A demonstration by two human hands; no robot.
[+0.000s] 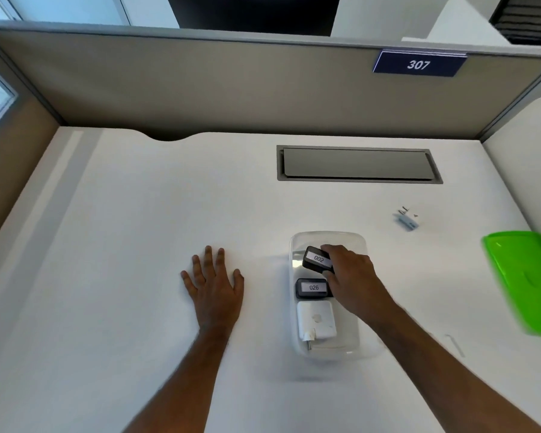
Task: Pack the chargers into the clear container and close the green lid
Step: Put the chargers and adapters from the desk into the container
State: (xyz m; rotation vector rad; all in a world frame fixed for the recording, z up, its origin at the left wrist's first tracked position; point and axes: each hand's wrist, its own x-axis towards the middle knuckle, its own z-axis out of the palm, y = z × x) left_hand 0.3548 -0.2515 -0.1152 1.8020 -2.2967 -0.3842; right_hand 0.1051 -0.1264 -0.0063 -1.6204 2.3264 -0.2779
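From the head camera, the clear container [327, 295] sits on the white desk [138, 214] just right of centre, its long side running away from the person. Three chargers are in or over it: a white charger [316, 320] lies in the near end with its plug pins toward the person, a black charger labelled 026 [312, 288] lies in the middle, and a black charger labelled 002 [318, 260] is tilted over the far end. The right hand [352, 276] reaches in from the lower right with the forearm angled across the container's right side; its fingers are curled around the right end of the 002 charger, gripping it, and whether that charger already rests on the container floor cannot be told. The left hand [214, 284] lies palm down on the desk, left of the container and apart from it, fingers spread wide and holding nothing. The green lid [522, 279] lies on the desk well to the right, near the frame edge. A small plug adapter [406, 219] sits on the desk beyond the container, between it and a grey cable hatch [358, 164].
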